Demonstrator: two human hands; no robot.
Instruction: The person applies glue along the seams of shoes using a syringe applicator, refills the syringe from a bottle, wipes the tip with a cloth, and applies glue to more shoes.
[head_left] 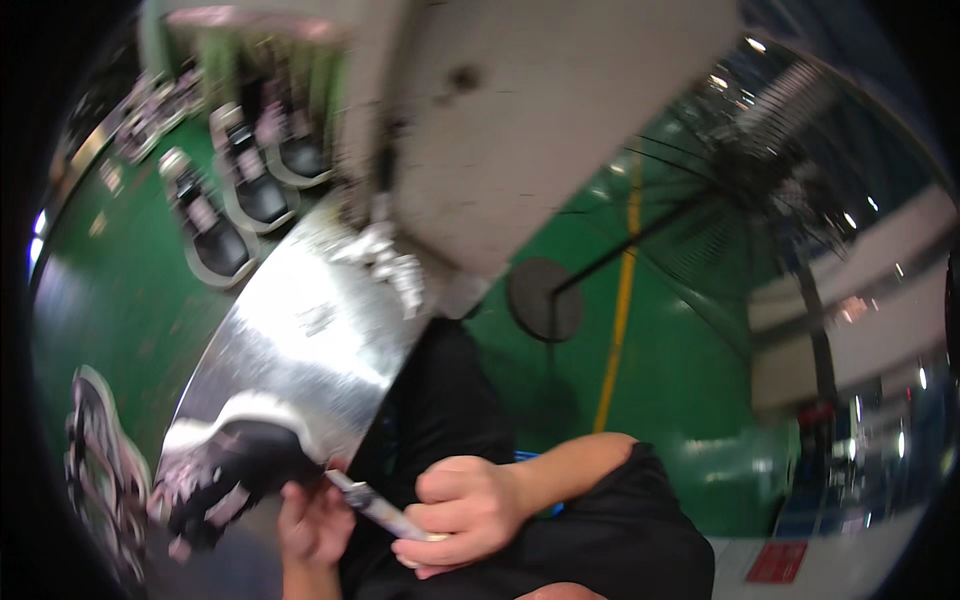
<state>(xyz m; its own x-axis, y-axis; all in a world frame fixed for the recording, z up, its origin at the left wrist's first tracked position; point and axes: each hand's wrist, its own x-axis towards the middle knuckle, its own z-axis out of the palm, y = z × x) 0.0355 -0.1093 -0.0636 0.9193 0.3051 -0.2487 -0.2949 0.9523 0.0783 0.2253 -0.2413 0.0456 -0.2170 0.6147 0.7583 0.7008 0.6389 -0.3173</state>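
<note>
A black, pink and white sneaker (235, 455) lies tilted on the near end of the metal worktop (300, 300), its pale sole facing the far side. At its near right edge my left hand (317, 525) is closed, the curled fingers gripping the shoe's dark edge; blur softens the exact contact. My right hand (465, 510) is wrapped round a slim pen-shaped tool (385, 512) with a pale and dark barrel. The tool's far end points up and left, close to the shoe and my left fingers. Its kind is too blurred to tell.
Several similar shoes (208, 230) stand on the green floor beyond the worktop, with others (100, 430) at the left. Crumpled white material (385, 262) lies by the beige machine housing (520, 120). A standing fan (700, 180) with a round base is at right.
</note>
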